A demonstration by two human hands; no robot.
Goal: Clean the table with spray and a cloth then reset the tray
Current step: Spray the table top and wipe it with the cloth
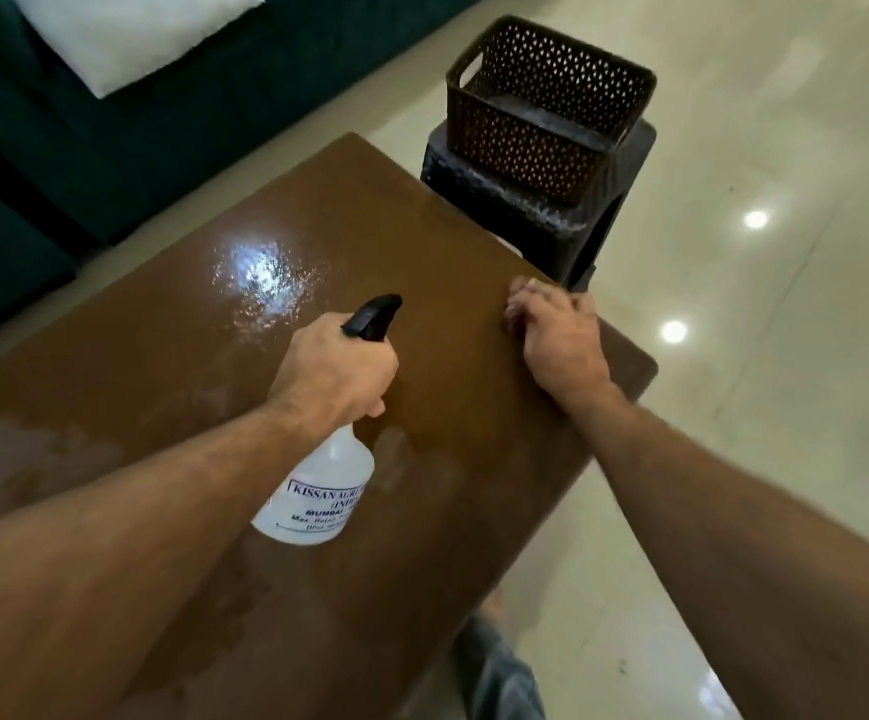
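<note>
My left hand (336,371) grips the neck of a clear spray bottle (318,491) with a black trigger head (374,317) and a white printed label. The nozzle points away from me over the brown table (453,433). The bottle hangs tilted just above the tabletop. A wet, shiny patch (266,283) lies on the table ahead of the nozzle. My right hand (557,337) rests on the table near its right edge with the fingers curled under. I see nothing held in it. No cloth or tray is in view.
A dark perforated basket (546,111) sits on a dark stool (520,210) just beyond the table's far right corner. A dark green sofa (125,148) with a white cushion (125,33) runs along the left. Glossy pale floor tiles (759,407) lie to the right.
</note>
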